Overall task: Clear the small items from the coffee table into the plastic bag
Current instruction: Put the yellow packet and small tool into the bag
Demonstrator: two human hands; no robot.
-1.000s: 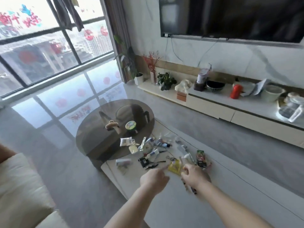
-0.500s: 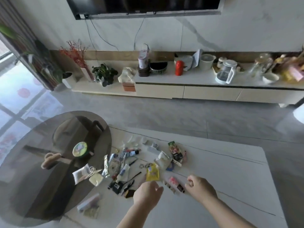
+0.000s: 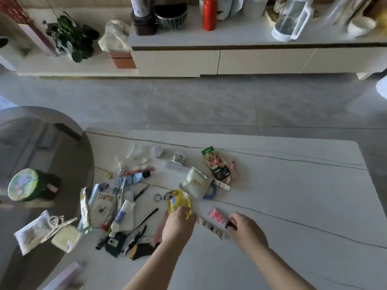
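Stretching across the lower half of the view, the white coffee table (image 3: 282, 185) carries a scatter of small items toward its left end, and everything else is placed against it. Beyond its far edge, across the grey floor, stands a long white TV cabinet (image 3: 209, 59) bearing a red bottle (image 3: 210, 13) and a clear jug (image 3: 292, 19). Overlapping the table's left end is a round dark glass table (image 3: 41, 153) with a green tin (image 3: 24, 185) on it. On the coffee table, left of centre, lies a white packet printed "JAMPON" (image 3: 102, 206); nearer the middle sit a cream pouch (image 3: 195, 184) and, toward the far edge, a green-topped snack packet (image 3: 216, 164). Near the front edge, the left hand (image 3: 179, 225) has curled fingers closing on the lower edge of a yellow packet (image 3: 178, 203). Just right of it, the right hand (image 3: 247, 231) pinches the dark end of a pink packet (image 3: 217, 217) lying on the tabletop. No plastic bag can be made out with certainty.
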